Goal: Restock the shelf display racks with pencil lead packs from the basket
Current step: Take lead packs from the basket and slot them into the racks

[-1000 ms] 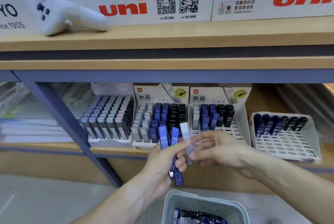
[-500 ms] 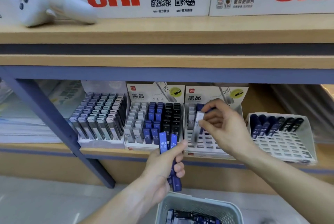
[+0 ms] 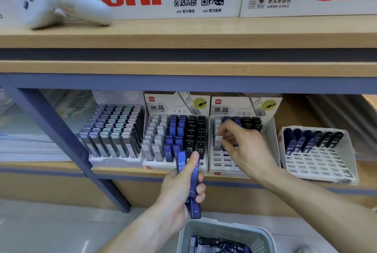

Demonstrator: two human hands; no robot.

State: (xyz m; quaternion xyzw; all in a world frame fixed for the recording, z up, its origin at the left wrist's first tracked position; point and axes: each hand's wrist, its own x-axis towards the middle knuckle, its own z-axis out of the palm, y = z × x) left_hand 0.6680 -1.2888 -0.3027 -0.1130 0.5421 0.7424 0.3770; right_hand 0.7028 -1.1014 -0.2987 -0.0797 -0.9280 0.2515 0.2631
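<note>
slotting a grey pencil lead pack (image 3: pixel 217 142) into the second white display rack (image 3: pixel 271 142) on the lower shelf.
the right hand (image 3: pixel 242 146) pinches the grey pack at the rack's left column, fingers curled over it. the left hand (image 3: pixel 181 189) grasps two blue hb 0.5 lead packs (image 3: pixel 192 187) upright, thumb pressed on them, just above the grey basket (image 3: pixel 224 230), which holds more packs. the neighbouring rack (image 3: pixel 175 136) stands nearly full.

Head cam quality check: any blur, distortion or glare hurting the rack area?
Head view: wide-angle bowing curves the shelf edge; the white device top left is smeared; the right hand at the second rack is slightly soft; HB labels on the blue packs stay readable; no strong glare.
</note>
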